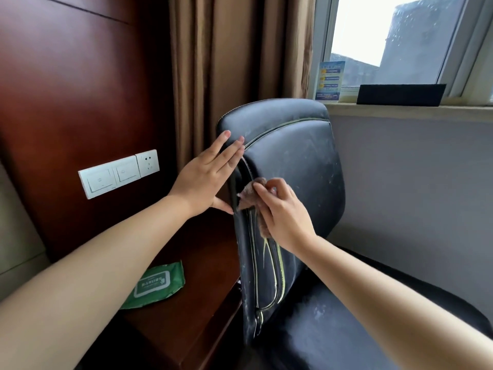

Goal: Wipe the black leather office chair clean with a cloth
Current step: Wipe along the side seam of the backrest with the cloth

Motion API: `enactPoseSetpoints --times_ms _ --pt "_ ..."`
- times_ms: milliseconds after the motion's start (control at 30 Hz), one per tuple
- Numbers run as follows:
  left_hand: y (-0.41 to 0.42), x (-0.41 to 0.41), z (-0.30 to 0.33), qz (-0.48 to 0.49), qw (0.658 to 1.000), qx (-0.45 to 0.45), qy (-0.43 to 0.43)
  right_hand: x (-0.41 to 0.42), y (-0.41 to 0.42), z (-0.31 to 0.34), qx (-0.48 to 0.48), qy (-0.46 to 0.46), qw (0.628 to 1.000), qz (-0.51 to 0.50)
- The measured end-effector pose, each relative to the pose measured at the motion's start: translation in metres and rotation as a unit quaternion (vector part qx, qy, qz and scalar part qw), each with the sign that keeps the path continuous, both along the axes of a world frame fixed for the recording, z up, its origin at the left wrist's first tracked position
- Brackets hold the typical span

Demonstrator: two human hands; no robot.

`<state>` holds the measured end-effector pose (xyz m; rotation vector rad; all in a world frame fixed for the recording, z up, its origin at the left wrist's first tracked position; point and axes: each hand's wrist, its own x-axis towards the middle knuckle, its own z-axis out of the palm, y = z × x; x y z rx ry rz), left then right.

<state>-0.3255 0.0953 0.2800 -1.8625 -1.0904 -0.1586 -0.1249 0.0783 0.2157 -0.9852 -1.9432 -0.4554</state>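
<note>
One chair stands in the middle, its black backrest turned edge-on to the camera, with white scuffs and specks across the leather and pale piping along its seams. All places here are given from that chair.

Two hands work on it. The left hand lies flat against the chair's left edge near the top, fingers straight and close together, thumb spread downward and touching the side seam. The right hand is just below and to the right of it, fingers curled and clamped on one brownish cloth, which is bunched and pressed to the seam on the chair's side edge, about halfway up the backrest. Part of the cloth hangs below the palm.

Left of the chair and lower is one dark wooden desk, touching or nearly touching the backrest's edge; I cannot tell which. On it lies one green wipes pack, flat, well apart from the chair.

Further left, on the wood wall panel, is one white plate with two switches and one socket. Behind the chair hangs one brown curtain. Up and right of the chair is one window; on its sill stand one blue card and one black pad.
</note>
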Motion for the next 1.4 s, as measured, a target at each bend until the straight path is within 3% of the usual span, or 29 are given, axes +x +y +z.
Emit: enactPoseSetpoints --times_ms 133,300,433,600,667,800,900,1000,1100,1233,1400 --pt "-0.002 0.0 0.001 -0.012 0.999 -0.007 -0.029 -0.016 0.009 0.037 0.017 0.009 1.0 -0.004" --pt "-0.001 -0.003 0.005 -0.016 0.999 -0.023 -0.038 -0.009 0.0 0.012 -0.001 0.005 1.0 -0.018" --pt "-0.003 -0.002 0.004 -0.016 0.999 -0.014 -0.03 -0.016 0.007 0.035 0.004 0.013 1.0 -0.002" --pt "0.001 -0.006 0.0 -0.034 0.999 0.008 -0.026 -0.016 0.013 0.066 0.01 -0.084 0.996 0.02" --pt "0.005 -0.008 0.0 -0.058 0.998 0.005 -0.038 -0.011 0.021 0.075 -0.021 -0.106 0.994 -0.007" --pt "0.006 -0.007 -0.001 -0.093 0.993 0.008 -0.067 -0.009 0.027 0.085 -0.114 -0.058 0.99 -0.056" --pt "0.003 -0.009 -0.002 -0.117 0.989 0.003 -0.092 -0.014 0.016 0.082 -0.094 -0.098 0.991 -0.02" --pt "0.003 -0.008 0.001 -0.129 0.986 0.001 -0.102 -0.009 0.024 0.09 -0.097 -0.131 0.986 -0.046" --pt "0.001 -0.006 0.004 -0.128 0.985 -0.011 -0.113 -0.011 0.028 0.095 -0.122 -0.109 0.985 -0.062" --pt "0.001 -0.007 0.004 -0.148 0.982 -0.005 -0.121 -0.013 0.015 0.08 -0.109 -0.09 0.99 0.001" --pt "0.013 -0.003 -0.003 -0.195 0.969 0.041 -0.143 -0.014 0.031 0.094 -0.128 -0.103 0.985 -0.055"
